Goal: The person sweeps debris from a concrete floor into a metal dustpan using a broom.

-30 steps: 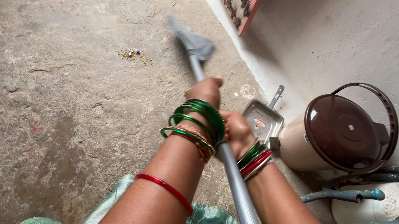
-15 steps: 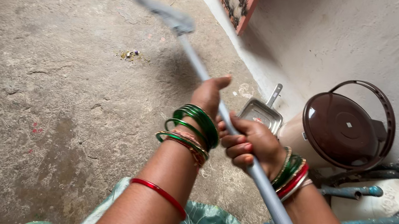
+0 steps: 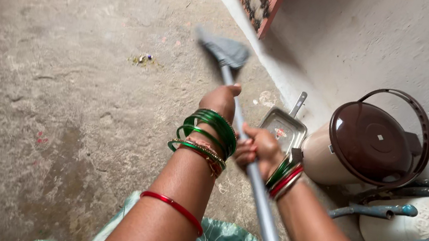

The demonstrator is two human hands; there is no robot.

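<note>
Mostly the view is filled by the rough concrete floor (image 3: 49, 115), with a brown lidded bin (image 3: 371, 144) standing by the wall. A metal dustpan (image 3: 282, 128) lies just left of the bin. Left of the dustpan, both hands are closed around a long grey mop handle (image 3: 259, 198), whose long axis runs away from the person to the grey mop head (image 3: 226, 52) on the floor. The left hand (image 3: 221, 100) grips nearer the mop head; the right hand (image 3: 256, 148) grips just behind it. A small litter pile (image 3: 143, 60) lies well left of the mop head.
</note>
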